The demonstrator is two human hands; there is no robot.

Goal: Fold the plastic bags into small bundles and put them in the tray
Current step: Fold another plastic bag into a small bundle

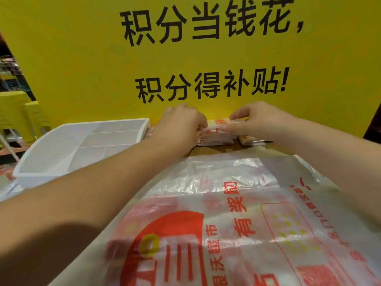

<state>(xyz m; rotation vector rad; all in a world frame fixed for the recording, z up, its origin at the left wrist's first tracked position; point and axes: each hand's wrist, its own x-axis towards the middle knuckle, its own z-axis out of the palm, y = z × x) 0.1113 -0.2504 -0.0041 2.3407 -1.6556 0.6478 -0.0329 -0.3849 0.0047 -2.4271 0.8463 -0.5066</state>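
Note:
A small stack of folded plastic bag bundles (216, 135), white with red and yellow print, sits at the back of the table against the yellow board. My left hand (179, 122) grips the stack's left side, fingers curled over it. My right hand (257, 118) pinches the top bundle from the right. A second low bundle (250, 141) lies just right of the stack. A pile of flat, unfolded plastic bags (237, 213) with red print spreads across the near table under my forearms. The white divided tray (41, 162) stands at the left with nothing in its compartments.
A tall yellow board (82, 58) with black characters stands right behind the stack. Yellow plastic stools (20, 112) are at the far left beyond the table. A strip of wooden tabletop (208, 150) shows between stack and flat bags.

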